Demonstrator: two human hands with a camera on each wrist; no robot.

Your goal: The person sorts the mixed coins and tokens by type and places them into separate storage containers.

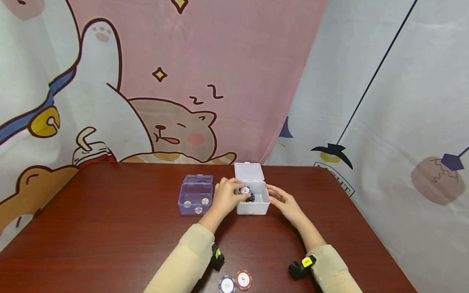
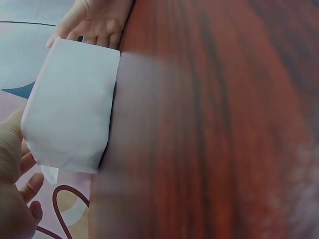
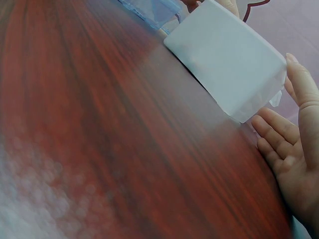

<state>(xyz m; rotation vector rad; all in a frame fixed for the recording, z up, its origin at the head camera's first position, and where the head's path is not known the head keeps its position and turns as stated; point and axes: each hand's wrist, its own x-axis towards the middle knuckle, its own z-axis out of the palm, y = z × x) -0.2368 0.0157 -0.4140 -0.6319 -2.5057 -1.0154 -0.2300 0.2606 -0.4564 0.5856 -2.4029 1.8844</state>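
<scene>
My left hand (image 1: 226, 197) is at the left side of a white lidded box (image 1: 253, 208), which stands with its lid raised. Between its thumb and forefinger, over the box's inside, is a blue-and-white poker chip (image 1: 245, 189). A black chip (image 1: 251, 197) shows right by the thumb tip. In the left wrist view, the box wall (image 2: 75, 104) hides what the thumb and forefinger pinch, and the other fingers (image 2: 31, 186) hang loosely outside. On the box's right side rests my right hand (image 1: 287, 205), its thumb near the rim (image 3: 285, 62) and its other fingers relaxed.
Left of the white box stands an open translucent blue box (image 1: 195, 194) with several clear round pieces inside. Near the front edge lie a blue chip (image 1: 227, 285) and a red chip (image 1: 243, 280) on the brown table (image 1: 110, 236). A printed curtain (image 1: 238, 49) hangs behind.
</scene>
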